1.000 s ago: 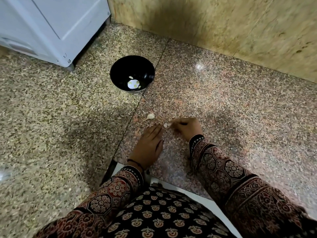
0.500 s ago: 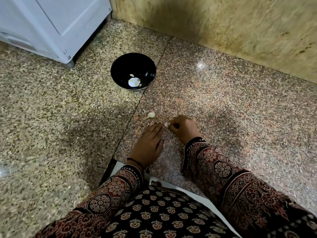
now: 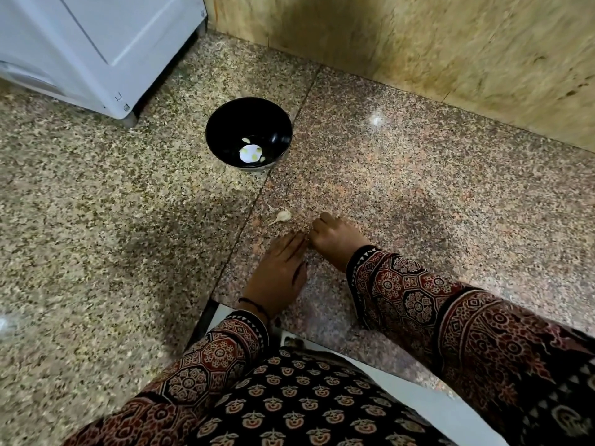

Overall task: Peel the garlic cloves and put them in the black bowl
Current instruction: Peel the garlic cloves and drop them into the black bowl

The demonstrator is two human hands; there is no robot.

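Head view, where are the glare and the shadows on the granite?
Head view: a small glare spot on the granite near the wall; a broad soft shadow left of the garlic clove; a bright white patch in the bottom of the black bowl.

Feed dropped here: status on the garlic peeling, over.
Left hand straight-fingered, tips meeting curled right hand; anything pinched hidden. One unpeeled white garlic clove on granite surface; peeled cloves in round black bowl. Nothing blocks the bowl.
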